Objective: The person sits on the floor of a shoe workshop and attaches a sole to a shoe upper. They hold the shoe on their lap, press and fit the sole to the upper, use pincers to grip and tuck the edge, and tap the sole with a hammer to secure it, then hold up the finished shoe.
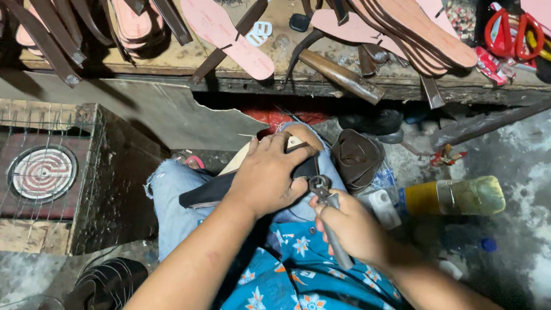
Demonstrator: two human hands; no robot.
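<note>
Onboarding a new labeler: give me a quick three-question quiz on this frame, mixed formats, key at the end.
1. True or false: the right hand grips metal pliers.
2. Which hand presses down on the dark sole held on the knee? A) left hand B) right hand C) neither
3. Fill in: the red-handled tool on the bench at the right is a pair of ____.

Key: 1 true; 2 A; 3 scissors.
</note>
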